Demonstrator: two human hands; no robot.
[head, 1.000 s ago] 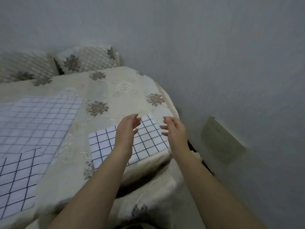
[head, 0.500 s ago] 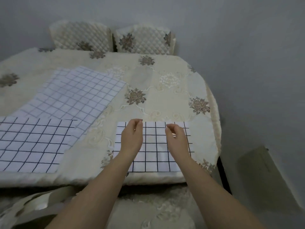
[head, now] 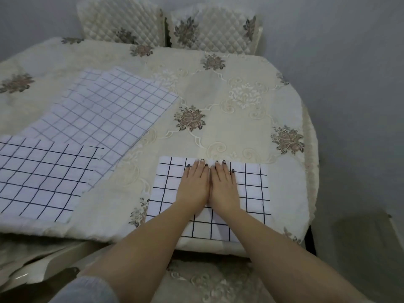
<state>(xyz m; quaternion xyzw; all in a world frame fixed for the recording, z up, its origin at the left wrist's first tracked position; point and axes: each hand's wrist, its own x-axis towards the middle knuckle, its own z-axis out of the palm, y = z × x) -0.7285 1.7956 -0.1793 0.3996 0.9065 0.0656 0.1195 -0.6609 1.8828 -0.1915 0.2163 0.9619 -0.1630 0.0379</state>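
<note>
At the bottom left of the frame a grey sleeve (head: 87,289) sits at the elbow of the left arm, and both bare forearms reach up the middle of the picture over a cream embroidered seat cover (head: 196,281) below the table edge. The left hand (head: 193,186) and the right hand (head: 224,186) lie palm down side by side, touching along their inner edges, on a folded checked cloth (head: 251,193). Each grip is spread flat and holds nothing: the fingers (head: 197,169) are straight, close together, dark nails showing, and they press the fabric near its far edge. This white cloth with dark grid lines lies at the lower centre of the frame, right of the middle, its near edge at the near rim of the table (head: 218,132), which wears a cream floral cover. At the left, well apart, a larger dark-lined checked cloth (head: 39,178) lies flat, overlapping a paler checked cloth (head: 105,110) that stretches toward the upper left. At the far side, top centre, stand two quilted chair backs (head: 122,22) just beside each other. A grey wall (head: 349,62) fills the right and top.
</note>
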